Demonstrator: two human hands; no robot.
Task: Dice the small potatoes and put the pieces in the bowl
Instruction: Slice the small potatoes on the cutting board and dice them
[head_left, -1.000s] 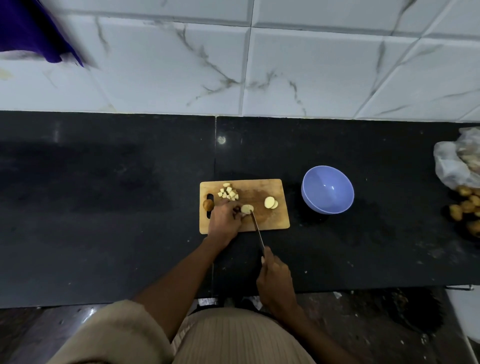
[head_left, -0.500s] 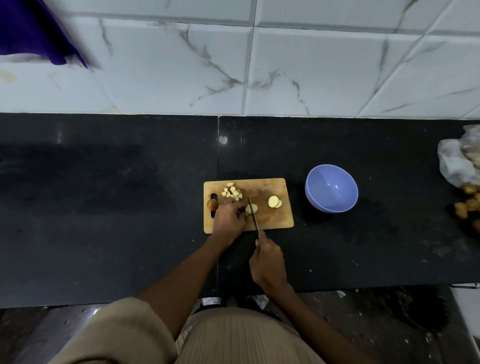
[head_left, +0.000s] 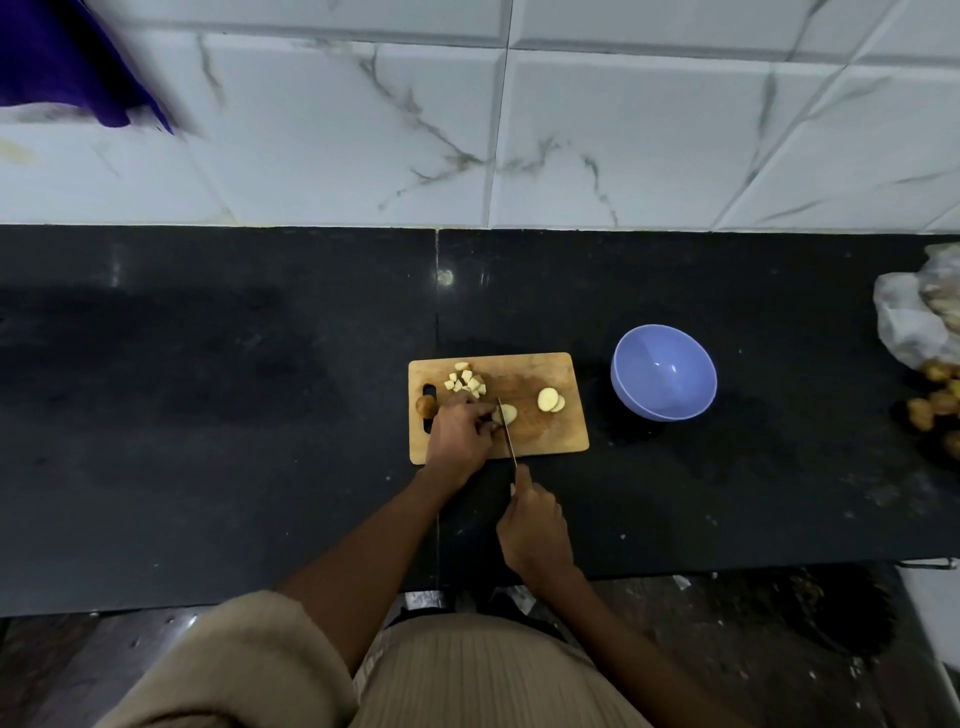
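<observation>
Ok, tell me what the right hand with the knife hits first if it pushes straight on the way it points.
The right hand points up the board, blade at the potato piece under the left hand. Past that, probably the diced potato pile; height is unclear.

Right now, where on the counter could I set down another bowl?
The counter left of the cutting board is bare. So is the strip between the bowl and the potatoes. The board is crowded with pieces, slices and both hands.
</observation>
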